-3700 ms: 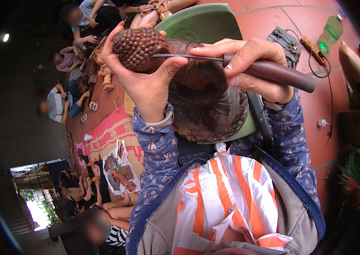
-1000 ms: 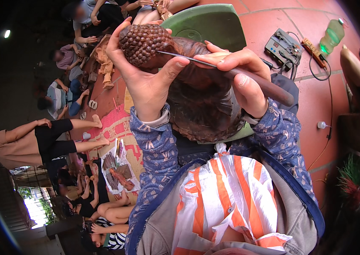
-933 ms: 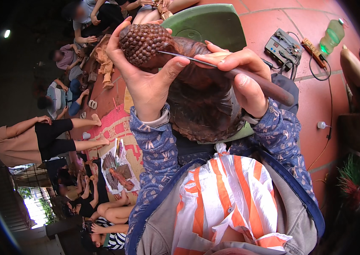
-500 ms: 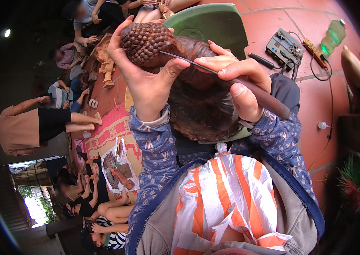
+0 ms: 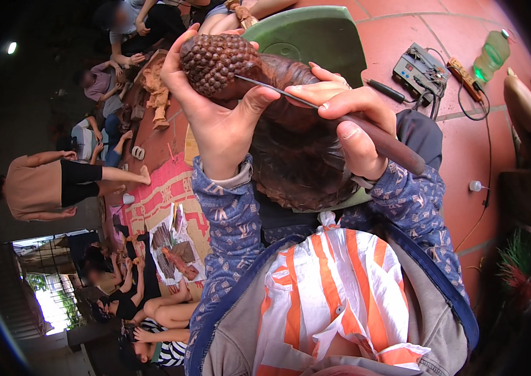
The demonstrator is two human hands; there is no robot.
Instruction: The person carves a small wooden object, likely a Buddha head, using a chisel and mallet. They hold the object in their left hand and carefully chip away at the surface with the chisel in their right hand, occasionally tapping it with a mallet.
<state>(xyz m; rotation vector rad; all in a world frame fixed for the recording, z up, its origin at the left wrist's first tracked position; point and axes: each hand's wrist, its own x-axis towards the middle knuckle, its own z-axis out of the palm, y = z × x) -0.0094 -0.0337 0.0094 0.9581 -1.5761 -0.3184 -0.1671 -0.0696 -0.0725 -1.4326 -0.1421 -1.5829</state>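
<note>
The dark brown statue (image 5: pixel 303 169) rests over the person's lap, its knobbly head between 11 and 12 o'clock from the middle of the view. The left hand (image 5: pixel 221 122) is cupped in a wide curve round that head, fingertips showing behind it, thumb pointing to 2 o'clock beside the blade. The right hand (image 5: pixel 359 119) is closed on a thin tool (image 5: pixel 394 147), fingers above the brown handle and thumb below. Its tip is at the lower edge of the knobs; whether it touches the wood I cannot tell.

Nearly four seconds ago the handle pointed just past 3 o'clock; now it slopes towards 4, and the right hand sits lower and closer in. That uncovers the grey box (image 5: pixel 421 70) near 2 o'clock and the black rod (image 5: pixel 385 91) just beside it. The left hand has hardly changed its hold. At 9 o'clock stands a person in a tan top (image 5: pixel 36 185), not there in the earliest view; their feet are closer together than a second ago.
</note>
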